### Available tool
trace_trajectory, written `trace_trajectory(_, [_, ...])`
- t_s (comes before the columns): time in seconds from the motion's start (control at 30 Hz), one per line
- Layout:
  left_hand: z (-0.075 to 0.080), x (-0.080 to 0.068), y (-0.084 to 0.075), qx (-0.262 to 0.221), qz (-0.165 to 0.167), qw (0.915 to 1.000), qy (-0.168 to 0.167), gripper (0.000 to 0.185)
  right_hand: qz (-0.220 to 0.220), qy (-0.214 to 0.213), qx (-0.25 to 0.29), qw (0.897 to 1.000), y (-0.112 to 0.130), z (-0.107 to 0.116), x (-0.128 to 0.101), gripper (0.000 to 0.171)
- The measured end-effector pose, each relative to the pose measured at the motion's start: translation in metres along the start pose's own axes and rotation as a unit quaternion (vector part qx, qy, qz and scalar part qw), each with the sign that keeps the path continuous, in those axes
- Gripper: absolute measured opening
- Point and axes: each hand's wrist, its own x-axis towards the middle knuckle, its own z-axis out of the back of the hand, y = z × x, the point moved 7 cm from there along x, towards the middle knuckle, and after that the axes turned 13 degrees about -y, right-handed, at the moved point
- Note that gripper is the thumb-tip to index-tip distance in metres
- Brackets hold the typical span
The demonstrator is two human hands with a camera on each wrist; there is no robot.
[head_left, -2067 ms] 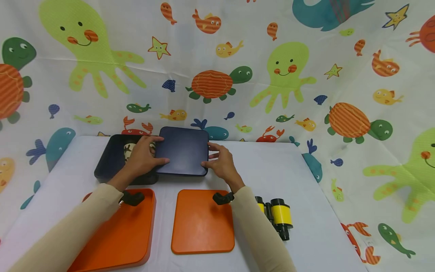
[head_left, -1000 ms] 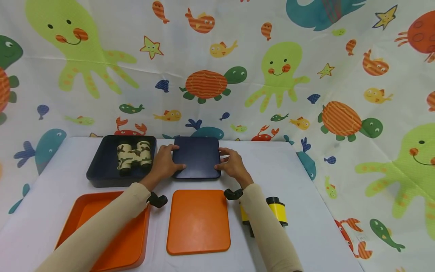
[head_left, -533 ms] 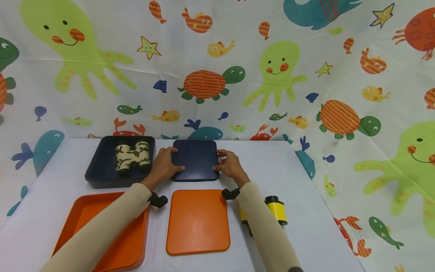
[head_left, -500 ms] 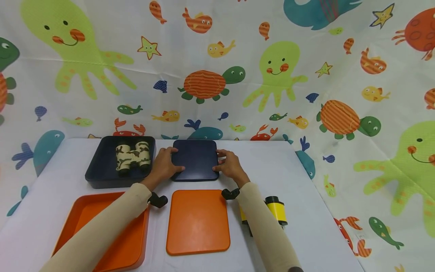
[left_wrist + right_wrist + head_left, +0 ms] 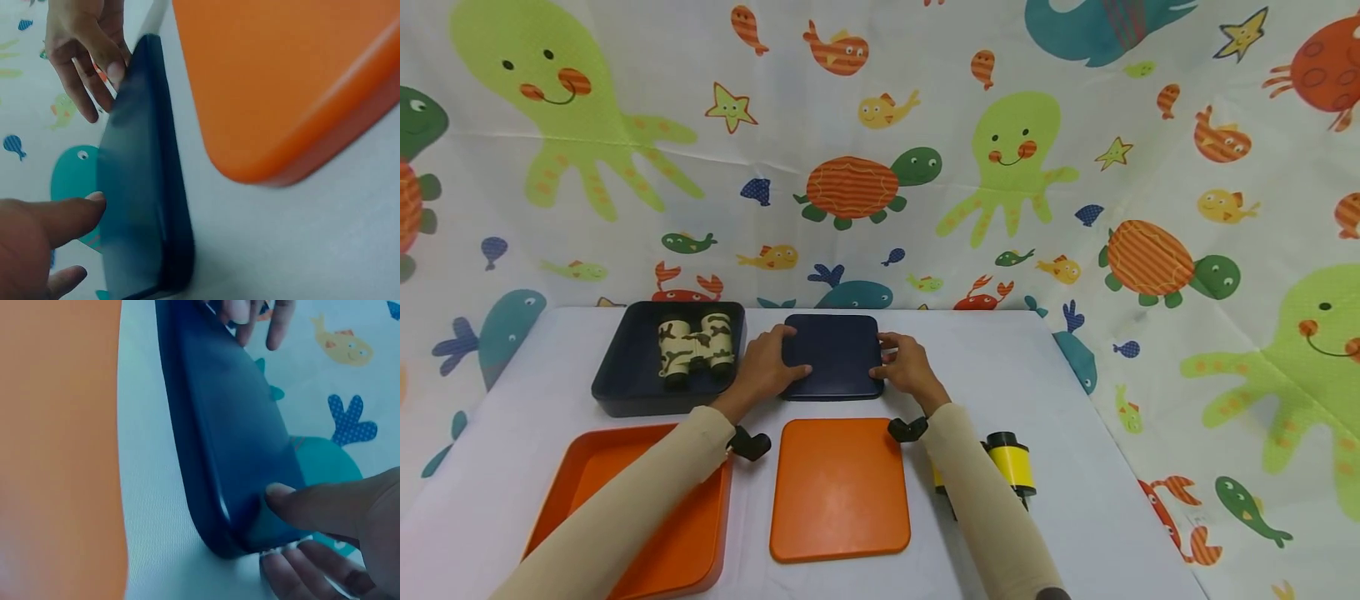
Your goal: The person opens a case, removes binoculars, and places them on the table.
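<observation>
A dark navy lid point(image 5: 833, 354) lies flat on the white table, right of an open navy box point(image 5: 625, 375) that holds camouflage binoculars point(image 5: 694, 347). My left hand point(image 5: 765, 367) grips the lid's left edge, with the thumb point(image 5: 69, 215) on top and fingers beside the rim. On the opposite edge my right hand point(image 5: 904, 367) grips it the same way, thumb point(image 5: 312, 503) on the lid point(image 5: 231, 444) and fingers point(image 5: 312, 572) curled beneath the rim. The left wrist view shows the lid point(image 5: 137, 200) lying on the table.
An orange lid point(image 5: 840, 487) lies in front of the navy lid, with an open orange box point(image 5: 632, 517) to its left. Yellow and black binoculars point(image 5: 1011, 467) lie behind my right forearm. The table point(image 5: 1060, 467) is backed by a sea-creature cloth.
Since 2.1 s ago both hands have carried the navy lid rightward off the box, uncovering the camouflage binoculars, and lowered it onto the table. Over the last half second hardly anything moves.
</observation>
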Motion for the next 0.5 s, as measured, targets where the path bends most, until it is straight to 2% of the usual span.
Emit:
trace_trajectory(0.17, [0.005, -0.006, -0.011, -0.006, -0.021, 0.9998, 0.003, 0.075, 0.02, -0.042, -0.017, 0.999, 0.009, 0.002, -0.003, 0.071])
trace_trajectory(0.4, [0.029, -0.02, -0.026, -0.031, -0.064, 0.9972, -0.021, 0.072, 0.11, -0.088, -0.011, 0.99, 0.038, 0.006, -0.009, 0.063])
trace_trajectory(0.5, [0.043, -0.022, -0.03, -0.04, -0.084, 0.9951, -0.032, 0.071, 0.147, -0.094, -0.002, 0.985, 0.056, 0.004, -0.013, 0.062])
